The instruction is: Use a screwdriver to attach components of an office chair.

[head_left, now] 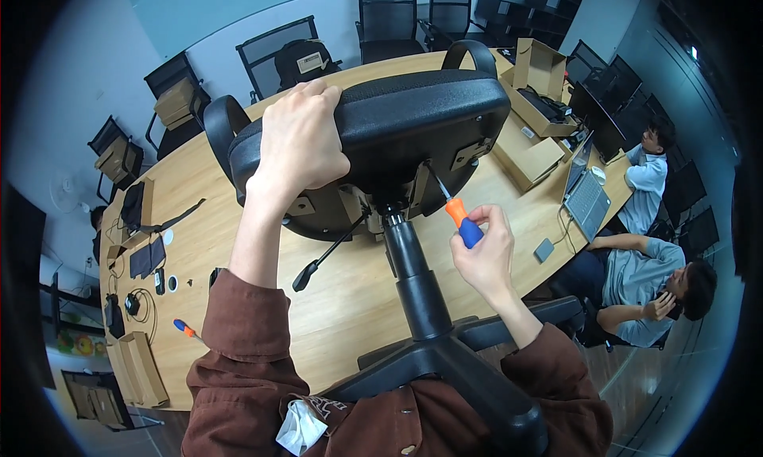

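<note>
A black office chair lies upturned on the table, its padded seat (421, 99) away from me and its gas-lift column (409, 258) and wheel base (469, 377) toward me. My left hand (302, 139) is closed over the seat's edge, on the left. In my right hand (486, 250) is a screwdriver (461, 218) with an orange and blue handle. Its shaft points up to the mounting plate under the seat, beside the column; the tip's exact contact is hard to see. A black adjusting lever (318, 268) sticks out left of the column.
On the wooden table (318, 326) lie a second screwdriver (186, 328), cables, a long cardboard piece (139, 368) and open cardboard boxes (540, 83). A laptop (588, 199) stands at right, with two people (652, 270) seated beyond. Several mesh chairs (388, 20) line the far wall.
</note>
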`<state>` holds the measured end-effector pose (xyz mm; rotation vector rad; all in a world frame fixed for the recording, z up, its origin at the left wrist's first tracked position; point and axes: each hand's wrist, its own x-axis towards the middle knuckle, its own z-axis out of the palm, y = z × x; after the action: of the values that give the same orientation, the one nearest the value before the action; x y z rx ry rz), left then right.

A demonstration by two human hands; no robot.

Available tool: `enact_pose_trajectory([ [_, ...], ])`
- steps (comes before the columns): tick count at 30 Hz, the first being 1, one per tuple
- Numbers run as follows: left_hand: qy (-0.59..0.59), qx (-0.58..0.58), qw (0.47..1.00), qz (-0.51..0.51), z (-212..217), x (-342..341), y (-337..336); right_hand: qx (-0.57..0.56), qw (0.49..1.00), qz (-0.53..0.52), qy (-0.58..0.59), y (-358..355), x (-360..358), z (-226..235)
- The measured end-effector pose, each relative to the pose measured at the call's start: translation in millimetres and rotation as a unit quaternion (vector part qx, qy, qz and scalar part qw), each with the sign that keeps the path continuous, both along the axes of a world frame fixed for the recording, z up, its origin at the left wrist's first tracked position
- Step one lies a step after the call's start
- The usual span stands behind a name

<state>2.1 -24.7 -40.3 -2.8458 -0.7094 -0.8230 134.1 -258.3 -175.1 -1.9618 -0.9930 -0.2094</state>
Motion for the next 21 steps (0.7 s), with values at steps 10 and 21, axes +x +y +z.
enact_pose_trajectory([
  [10, 0.022, -0.021, 0.999, 0.028, 2.4, 2.7, -3.5, 0.009, 0.977, -0.009, -0.215, 4.4, 5.7, -10.1],
  [21, 0.040, -0.014, 0.998, 0.037, 4.1, 2.9, -5.2, 0.111, 0.637, 0.026, 0.762, 2.2, 13.8, -8.2],
])
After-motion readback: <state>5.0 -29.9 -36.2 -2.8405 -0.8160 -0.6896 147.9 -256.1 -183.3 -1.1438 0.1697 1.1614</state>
